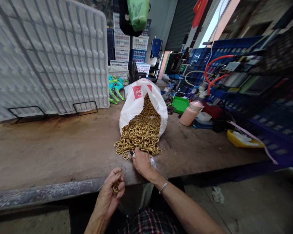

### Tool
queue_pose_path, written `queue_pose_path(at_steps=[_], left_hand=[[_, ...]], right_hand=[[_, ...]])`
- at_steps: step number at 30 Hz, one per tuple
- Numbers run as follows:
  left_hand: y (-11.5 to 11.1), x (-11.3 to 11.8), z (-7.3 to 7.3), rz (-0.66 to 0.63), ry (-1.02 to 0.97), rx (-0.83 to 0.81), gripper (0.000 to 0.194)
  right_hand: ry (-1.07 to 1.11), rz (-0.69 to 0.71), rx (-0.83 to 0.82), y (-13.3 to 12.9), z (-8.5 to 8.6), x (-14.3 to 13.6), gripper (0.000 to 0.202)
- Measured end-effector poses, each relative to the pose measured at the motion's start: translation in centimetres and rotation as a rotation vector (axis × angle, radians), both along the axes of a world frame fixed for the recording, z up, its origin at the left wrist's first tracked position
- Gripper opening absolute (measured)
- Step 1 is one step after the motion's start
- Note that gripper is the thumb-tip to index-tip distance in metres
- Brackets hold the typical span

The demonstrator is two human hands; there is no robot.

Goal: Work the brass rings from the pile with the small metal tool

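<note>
Left hand (113, 186): raised at the table's (63, 152) near edge, fingers curled closed around a few brass-coloured rings (115, 188). Ring pile (141, 133) spills from white bag (128, 105). Right hand (143, 163): reaching forward, back upward, fingers bent at pile's front; grip unclear.

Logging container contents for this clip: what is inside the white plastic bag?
Gold-coloured rings show in the opening of the white plastic bag and spill onto the table. Deeper contents cannot be seen: the plastic and nearer rings cover them.
</note>
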State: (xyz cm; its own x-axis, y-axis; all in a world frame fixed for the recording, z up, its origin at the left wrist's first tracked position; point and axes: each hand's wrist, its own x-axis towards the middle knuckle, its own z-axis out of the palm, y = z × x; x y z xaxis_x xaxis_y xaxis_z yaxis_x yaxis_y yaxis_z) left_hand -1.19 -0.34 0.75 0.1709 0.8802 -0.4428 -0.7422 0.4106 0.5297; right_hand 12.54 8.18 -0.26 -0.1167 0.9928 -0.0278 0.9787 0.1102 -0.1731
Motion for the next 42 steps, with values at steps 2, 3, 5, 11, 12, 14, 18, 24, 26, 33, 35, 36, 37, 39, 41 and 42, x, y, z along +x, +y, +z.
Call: queue_pose_path(at_steps=[2, 3, 5, 11, 12, 14, 18, 24, 26, 33, 35, 36, 37, 39, 41, 42], left_hand=[[0.1, -0.2, 0.1, -0.007, -0.011, -0.014, 0.028], [0.2, -0.2, 0.1, -0.010, -0.016, -0.019, 0.027], [0.3, -0.2, 0.0, -0.001, -0.014, -0.033, 0.024], [0.6, 0.3, 0.0, 0.043, 0.004, -0.035, 0.026], [0.6, 0.5, 0.1, 0.049, 0.014, -0.007, 0.027], [0.7, 0.9, 0.3, 0.054, 0.095, 0.043, 0.031], [0.6, 1.7, 0.5, 0.029, 0.345, 0.101, 0.034], [0.3, 1.8, 0.4, 0.018, 0.592, 0.142, 0.031], [0.3, 1.7, 0.4, 0.057, 0.701, 0.189, 0.027], [0.1, 1.9, 0.4, 0.061, 0.797, 0.267, 0.021], [0.1, 2.0, 0.3, -0.028, 0.692, 0.170, 0.026], [0.0, 2.0, 0.2, -0.065, 0.634, 0.133, 0.028], [0.0, 1.9, 0.1, -0.091, 0.583, 0.112, 0.030], [0.0, 1.9, 0.0, -0.115, 0.523, 0.112, 0.031], [0.0, 1.8, 0.0, -0.125, 0.510, 0.127, 0.030], [0.0, 1.8, 0.0, -0.130, 0.511, 0.135, 0.030]], right_hand=[[-0.003, -0.006, -0.001, 0.0, 0.1, 0.1, 0.019], [-0.004, -0.007, -0.001, 0.0, 0.1, 0.1, 0.018], [-0.001, 0.013, 0.009, -0.1, 0.1, 0.3, 0.019], [0.161, 0.152, 0.038, -1.0, -0.3, 1.5, 0.018], [0.218, 0.179, 0.041, -1.3, -0.3, 1.7, 0.017], [0.332, 0.218, 0.055, -2.0, -0.3, 1.9, 0.014], [0.493, 0.313, 0.041, -3.4, 0.4, 1.7, 0.015], [0.716, 0.318, -0.019, -4.1, 1.6, 0.7, 0.010], [0.787, 0.247, -0.095, -4.1, 1.8, 0.4, 0.015], [0.933, 0.173, -0.251, -3.8, 1.2, 0.3, 0.029], [0.928, 0.150, -0.237, -3.7, 0.9, 0.3, 0.025], [0.919, 0.143, -0.224, -3.6, 0.8, 0.3, 0.022], [0.909, 0.140, -0.212, -3.6, 0.7, 0.3, 0.020], [0.895, 0.151, -0.197, -3.5, 0.6, 0.4, 0.018], [0.895, 0.166, -0.193, -3.6, 0.6, 0.4, 0.018], [0.902, 0.173, -0.195, -3.6, 0.7, 0.4, 0.018]])
